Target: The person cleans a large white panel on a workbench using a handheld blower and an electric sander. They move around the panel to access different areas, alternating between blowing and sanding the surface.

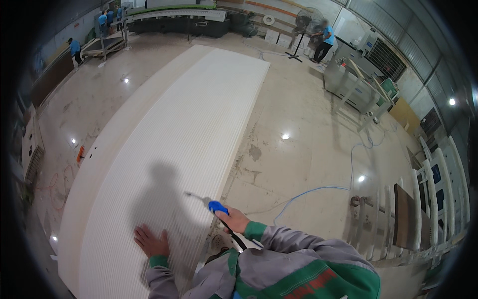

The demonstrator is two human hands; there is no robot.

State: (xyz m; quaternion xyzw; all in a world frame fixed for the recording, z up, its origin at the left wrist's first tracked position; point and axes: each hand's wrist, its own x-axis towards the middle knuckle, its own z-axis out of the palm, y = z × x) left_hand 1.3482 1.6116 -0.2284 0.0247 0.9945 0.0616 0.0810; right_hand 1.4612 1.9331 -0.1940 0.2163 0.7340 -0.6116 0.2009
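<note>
My left hand (152, 241) lies flat with spread fingers on a long white panel (164, 144) whose top is ribbed with fine parallel grooves. In my right hand (235, 221) is a blue air blow gun (217, 207), its fingers wrapped round the grip. The gun's thin metal nozzle (198, 198) points left over the panel, apart from the surface as far as I can see. A black hose (238, 240) runs from the grip down toward my body. My shadow falls across the grooves between both hands.
A blue hose (318, 188) trails over the floor on the right. White racks (432, 204) with a brown board (407, 217) stand at the right. A person (324, 42) is beside a standing fan (304, 25) at the back; several others are far left. An orange tool (80, 154) lies left of the panel.
</note>
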